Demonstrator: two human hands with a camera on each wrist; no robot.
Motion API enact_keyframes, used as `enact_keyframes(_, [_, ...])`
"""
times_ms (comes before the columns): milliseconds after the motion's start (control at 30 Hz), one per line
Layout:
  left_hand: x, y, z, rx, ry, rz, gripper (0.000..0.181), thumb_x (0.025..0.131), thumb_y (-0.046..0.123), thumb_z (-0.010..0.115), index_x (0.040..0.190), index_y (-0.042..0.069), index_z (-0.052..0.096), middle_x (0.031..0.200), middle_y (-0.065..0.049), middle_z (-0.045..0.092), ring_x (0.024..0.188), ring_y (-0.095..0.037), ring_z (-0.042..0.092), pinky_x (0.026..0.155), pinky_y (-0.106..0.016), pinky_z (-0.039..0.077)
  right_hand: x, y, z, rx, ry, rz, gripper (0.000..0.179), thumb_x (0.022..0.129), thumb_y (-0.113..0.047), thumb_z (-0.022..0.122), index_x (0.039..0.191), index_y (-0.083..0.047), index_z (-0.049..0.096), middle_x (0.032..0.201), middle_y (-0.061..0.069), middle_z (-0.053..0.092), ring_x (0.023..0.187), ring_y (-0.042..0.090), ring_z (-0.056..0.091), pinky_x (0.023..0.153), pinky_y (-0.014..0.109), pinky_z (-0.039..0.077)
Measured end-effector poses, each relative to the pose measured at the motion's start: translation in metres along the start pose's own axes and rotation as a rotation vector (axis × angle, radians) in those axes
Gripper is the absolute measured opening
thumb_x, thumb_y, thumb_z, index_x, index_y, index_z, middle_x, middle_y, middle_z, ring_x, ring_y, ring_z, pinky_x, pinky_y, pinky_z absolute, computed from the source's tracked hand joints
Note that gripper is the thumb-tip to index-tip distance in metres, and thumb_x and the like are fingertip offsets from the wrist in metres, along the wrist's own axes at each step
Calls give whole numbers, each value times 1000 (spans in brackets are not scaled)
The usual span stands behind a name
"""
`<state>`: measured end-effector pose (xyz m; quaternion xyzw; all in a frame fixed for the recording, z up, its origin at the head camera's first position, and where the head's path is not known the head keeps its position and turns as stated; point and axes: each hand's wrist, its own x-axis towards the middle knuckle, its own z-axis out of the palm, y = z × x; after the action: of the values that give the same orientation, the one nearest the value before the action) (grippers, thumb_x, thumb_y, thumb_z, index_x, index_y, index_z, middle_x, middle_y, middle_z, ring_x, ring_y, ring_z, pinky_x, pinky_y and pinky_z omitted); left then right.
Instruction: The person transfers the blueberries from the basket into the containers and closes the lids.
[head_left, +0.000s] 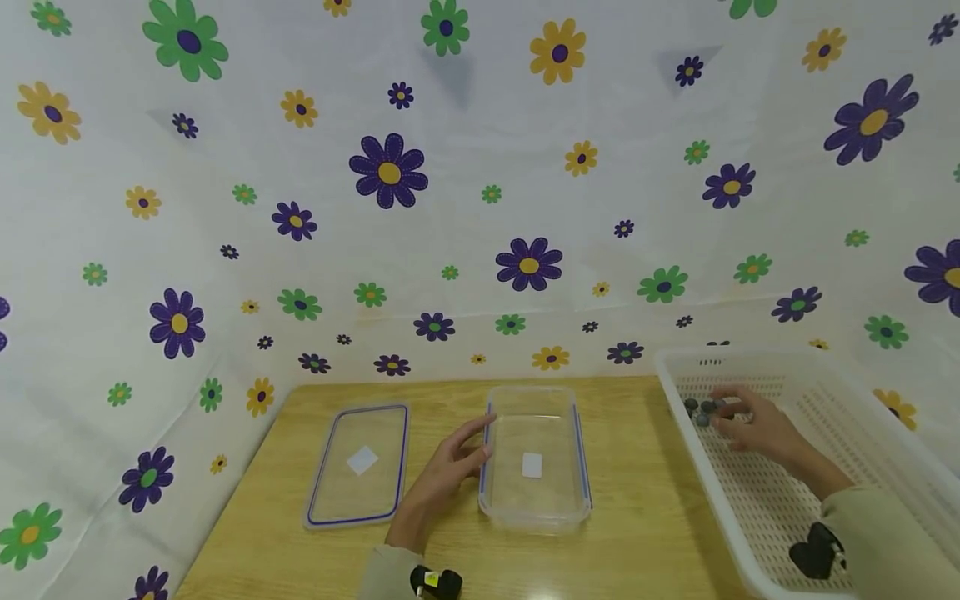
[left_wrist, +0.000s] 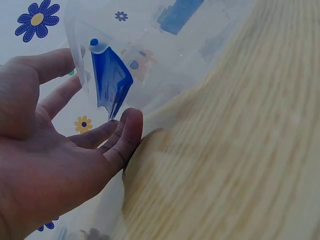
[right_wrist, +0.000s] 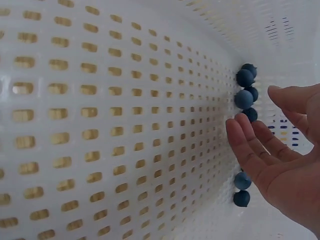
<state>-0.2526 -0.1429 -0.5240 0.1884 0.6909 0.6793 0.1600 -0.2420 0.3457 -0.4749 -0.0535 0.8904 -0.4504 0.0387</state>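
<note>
Right wrist view: basket holds, apparently, blueberries.

White backdrop patterned with purple, green and yellow daisies; yellowish wood-grain table. At seven o'clock, a blue-edged clear lid; at five, a clear container with blue clips; at four, a white slot-patterned basket, its small balls apparently dark blue.

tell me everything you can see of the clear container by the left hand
The clear container is rectangular and looks like plastic, with blue strips along its long sides and a white label showing at its base. It stands upright and open-topped on the wooden table; the left hand appears to touch its left side.
</note>
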Motion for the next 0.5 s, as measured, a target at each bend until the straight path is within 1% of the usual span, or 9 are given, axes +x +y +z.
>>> enact_keyframes(133, [-3, -3, 2, -67, 6, -32, 55, 107, 16, 56, 159, 17, 39, 158, -21, 38, 135, -40, 49, 103, -46, 51, 3, 6, 4, 29, -12, 12, 51, 104, -9, 59, 144, 13, 36, 125, 40, 52, 97, 36, 68, 74, 39, 61])
enact_keyframes(267, [-2, -5, 3, -135, -3, -47, 57, 106, 12, 57, 160, 14, 37, 155, -26, 40, 132, -42, 53, 99, -49, 53, 6, 9, 8, 27, -13, 2, 48, 103, -6, 59, 141, 15, 40, 123, 38, 54, 98, 36, 67, 73, 38, 61])
enact_keyframes(333, [-1, -6, 4, -138, 6, -58, 59, 106, 13, 60, 160, 15, 37, 152, -27, 43, 128, -41, 56, 95, -49, 56, 8, 10, 9, -4, -2, -9, 45, 102, -5, 60, 138, 16, 45, 121, 36, 57, 99, 35, 67, 73, 36, 61])
enact_keyframes(400, [0, -6, 3, -123, 26, -54, 59, 105, 15, 62, 159, 14, 40, 158, -24, 37, 125, -40, 57, 92, -47, 57, 10, 11, 11, -51, 16, -30, 41, 101, -4, 62, 134, 17, 50, 121, 35, 59, 99, 35, 67, 71, 34, 60])
enact_keyframes(500, [1, -6, 3, -99, 58, -48, 58, 103, 17, 65, 157, 14, 44, 167, -14, 23, 128, -37, 54, 90, -44, 58, 13, 12, 14, -128, 50, -58, 34, 98, -3, 64, 126, 15, 60, 119, 32, 63, 100, 35, 66, 70, 30, 59])
